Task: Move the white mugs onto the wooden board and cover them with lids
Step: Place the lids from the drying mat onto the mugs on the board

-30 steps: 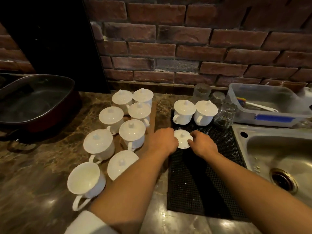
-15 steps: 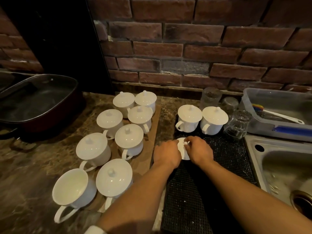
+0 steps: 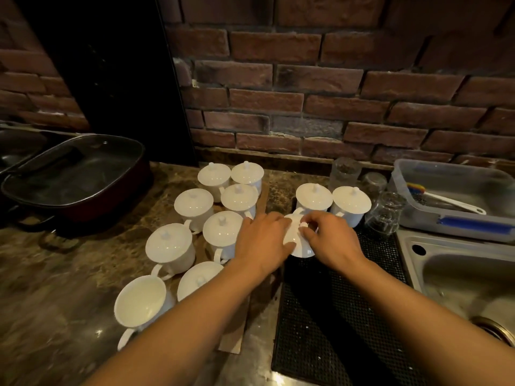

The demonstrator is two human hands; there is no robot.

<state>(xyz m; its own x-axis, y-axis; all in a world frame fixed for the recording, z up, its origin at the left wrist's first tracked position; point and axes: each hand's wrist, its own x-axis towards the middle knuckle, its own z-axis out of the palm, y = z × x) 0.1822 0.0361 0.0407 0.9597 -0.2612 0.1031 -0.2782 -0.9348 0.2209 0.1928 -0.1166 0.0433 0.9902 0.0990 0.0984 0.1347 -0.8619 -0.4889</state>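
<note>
Several white lidded mugs (image 3: 221, 234) stand in rows on the wooden board (image 3: 232, 339) left of centre. At the board's near left an uncovered white mug (image 3: 140, 300) stands open. Two more lidded mugs (image 3: 313, 199) sit at the far end of the black mat (image 3: 334, 330). A loose white lid (image 3: 296, 242) is held tilted over the mat's left edge. My left hand (image 3: 260, 243) grips its left rim and my right hand (image 3: 330, 239) pinches its knob from the right.
A dark roasting pan (image 3: 72, 178) sits at the far left of the marble counter. Upturned clear glasses (image 3: 386, 213) stand right of the mat. Behind them is a plastic tub (image 3: 457, 201). A steel sink (image 3: 468, 277) lies to the right. A brick wall runs behind.
Both hands have lifted the loose lid off the mat and tilted it; my right fingers now pinch its knob. The camera has tipped upward a little.
</note>
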